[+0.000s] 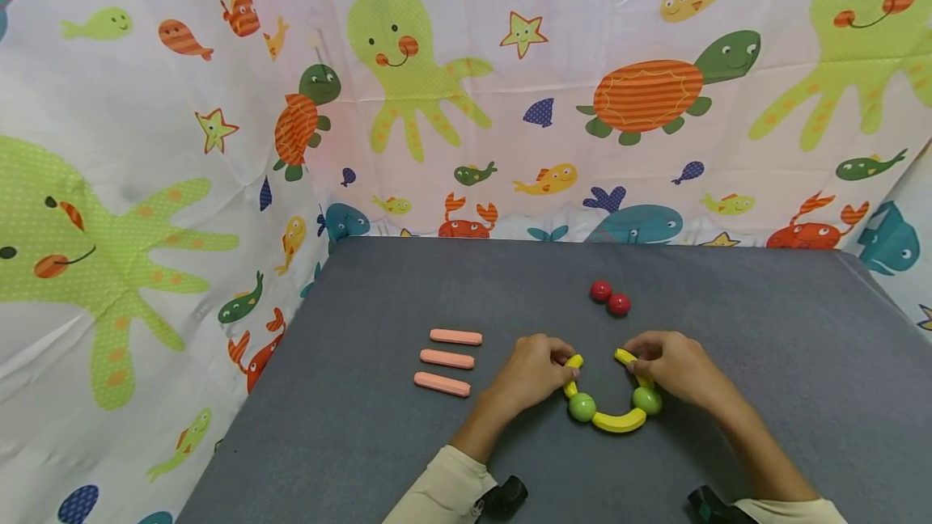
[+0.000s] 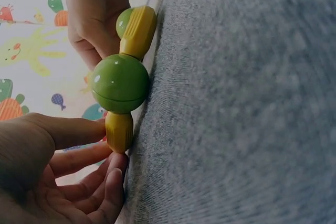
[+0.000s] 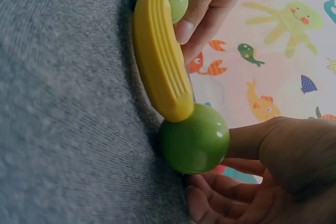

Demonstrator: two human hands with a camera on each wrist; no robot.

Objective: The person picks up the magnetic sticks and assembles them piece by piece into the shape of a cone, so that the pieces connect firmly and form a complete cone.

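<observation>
1. The left hand [image 1: 535,366] pinches the left smooth yellow curved bar [image 1: 571,386], and the right hand [image 1: 673,362] pinches the right smooth yellow curved bar [image 1: 645,381]. Uneven pulling could pop either bar off its ball.
2. These bars, the left glossy green ball [image 1: 582,407], the right glossy green ball [image 1: 646,401] and the ridged yellow curved bar [image 1: 619,421] on the near side form a U, open at the far side. How the joints hold cannot be seen; if merely touching, a twist could split them.
3. A freed green ball could roll across the grey fabric-covered table [image 1: 349,459], being round.
4. A far reach by the right hand could knock the two small glossy red balls [image 1: 619,305], beyond the gap, and scatter them.
5. A leftward swing of the left hand could disturb the three pale pink rods [image 1: 447,359].
</observation>
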